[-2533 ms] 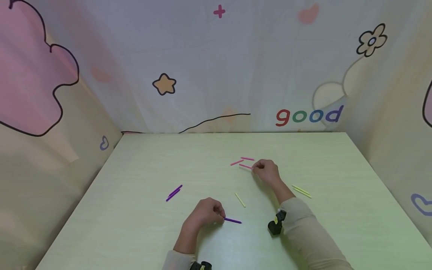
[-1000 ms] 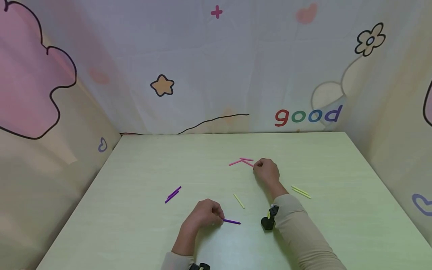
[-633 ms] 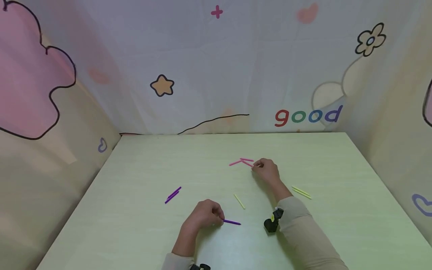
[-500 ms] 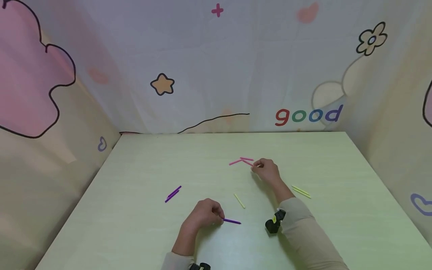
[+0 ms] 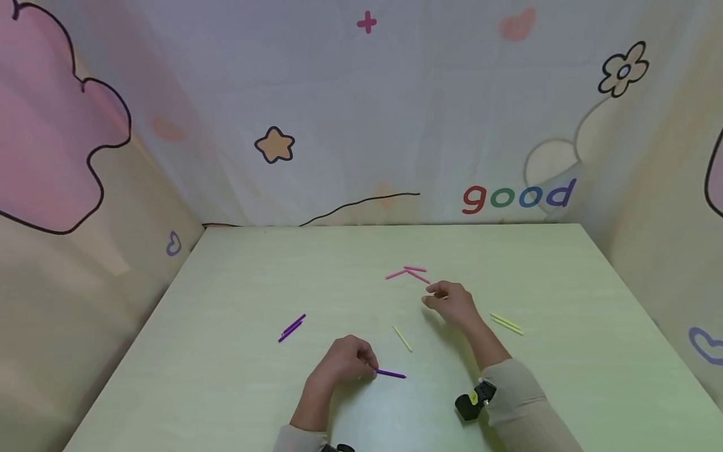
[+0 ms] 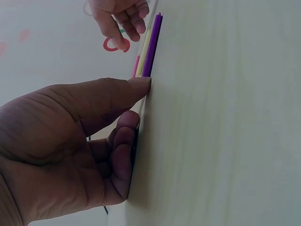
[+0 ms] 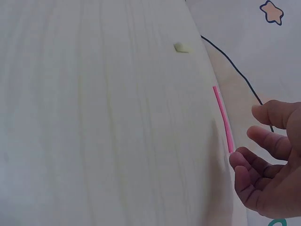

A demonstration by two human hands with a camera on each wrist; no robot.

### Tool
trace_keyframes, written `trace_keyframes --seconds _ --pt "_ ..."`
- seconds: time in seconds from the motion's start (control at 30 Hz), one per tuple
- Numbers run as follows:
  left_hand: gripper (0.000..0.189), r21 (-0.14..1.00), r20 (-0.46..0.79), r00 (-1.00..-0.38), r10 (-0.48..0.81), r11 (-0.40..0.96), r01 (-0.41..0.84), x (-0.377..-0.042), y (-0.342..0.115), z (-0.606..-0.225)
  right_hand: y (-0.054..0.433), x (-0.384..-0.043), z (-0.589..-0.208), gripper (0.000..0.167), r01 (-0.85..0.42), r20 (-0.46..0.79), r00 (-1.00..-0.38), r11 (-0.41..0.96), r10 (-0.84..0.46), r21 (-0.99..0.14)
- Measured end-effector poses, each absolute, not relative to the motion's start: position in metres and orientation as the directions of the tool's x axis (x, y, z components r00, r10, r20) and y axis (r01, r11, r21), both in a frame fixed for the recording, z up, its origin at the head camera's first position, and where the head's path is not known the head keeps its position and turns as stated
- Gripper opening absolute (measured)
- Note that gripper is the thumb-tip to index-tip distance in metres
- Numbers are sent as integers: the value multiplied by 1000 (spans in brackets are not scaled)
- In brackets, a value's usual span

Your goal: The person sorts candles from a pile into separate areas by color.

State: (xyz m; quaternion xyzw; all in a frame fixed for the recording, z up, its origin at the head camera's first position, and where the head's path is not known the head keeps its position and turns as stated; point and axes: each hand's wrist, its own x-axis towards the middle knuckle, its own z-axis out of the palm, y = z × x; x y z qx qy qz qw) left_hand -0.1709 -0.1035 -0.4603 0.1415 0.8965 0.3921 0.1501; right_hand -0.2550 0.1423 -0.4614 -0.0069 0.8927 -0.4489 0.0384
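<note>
My left hand (image 5: 346,359) pinches one end of a thin purple stick (image 5: 391,374) low over the table; in the left wrist view the thumb covers that end and the other fingers (image 6: 123,165) are curled. Just off the near end of a pink stick (image 5: 418,277) is my right hand (image 5: 452,302), thumb and fingers parted, nothing held. Two more pink sticks, one slanting (image 5: 396,274) and one nearly level (image 5: 415,269), meet close to its far end. The right wrist view shows a pink stick (image 7: 223,118) beyond the spread fingers.
A single yellow stick (image 5: 402,339) lies between the hands. Several further sticks lie out to the sides: a purple pair (image 5: 292,328) at left, a yellow pair (image 5: 506,324) at right. A printed cloth (image 5: 339,113) hangs behind the table (image 5: 237,270).
The pink stick was turned and shifted toward the other two, then let go. My right hand has drawn back toward me and its fingers have parted. The left hand stays put.
</note>
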Motion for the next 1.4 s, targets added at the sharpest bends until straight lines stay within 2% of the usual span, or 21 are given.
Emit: trace_keyframes --seconds 0.53,0.83,1.4 --pt "13 744 -161 -914 372 655 136 -171 -102 -462 129 -215 -464 30 -51 -7 -995 550 -103 -834" --pt "13 726 -157 -912 380 670 154 -173 -101 -463 120 -198 -463 29 -45 -16 -994 521 -111 -852" --pt "13 738 -165 -913 373 661 137 -171 -102 -462 113 -195 -473 19 -26 -69 -987 555 -149 -832"
